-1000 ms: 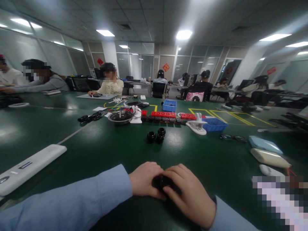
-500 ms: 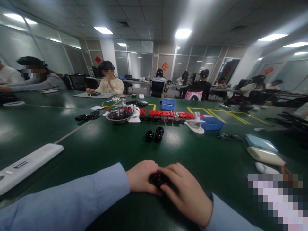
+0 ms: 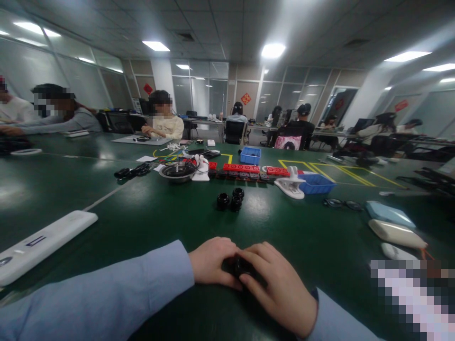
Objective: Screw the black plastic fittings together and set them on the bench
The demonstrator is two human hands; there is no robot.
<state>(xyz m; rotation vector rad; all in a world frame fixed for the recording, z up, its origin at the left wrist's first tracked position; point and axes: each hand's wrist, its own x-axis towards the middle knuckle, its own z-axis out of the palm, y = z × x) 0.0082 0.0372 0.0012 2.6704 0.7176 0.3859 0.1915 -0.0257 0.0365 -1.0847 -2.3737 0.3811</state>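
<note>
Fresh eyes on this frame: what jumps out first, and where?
The right hand holds a partly hidden dark object at bottom centre, the left hand close beside it. Beyond them, three glossy black pieces sit clustered on the green table. Farther back, red strips run across the middle.

place: office-style workroom | large green table (image 3: 177,218) | seated people (image 3: 168,128) | black office chairs (image 3: 234,132) | ceiling light panels (image 3: 273,50) | glass walls (image 3: 80,80)

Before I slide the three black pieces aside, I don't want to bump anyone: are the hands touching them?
Apart. The head view shows green table between the three black pieces, farther out, and both left hand and right hand.
</note>
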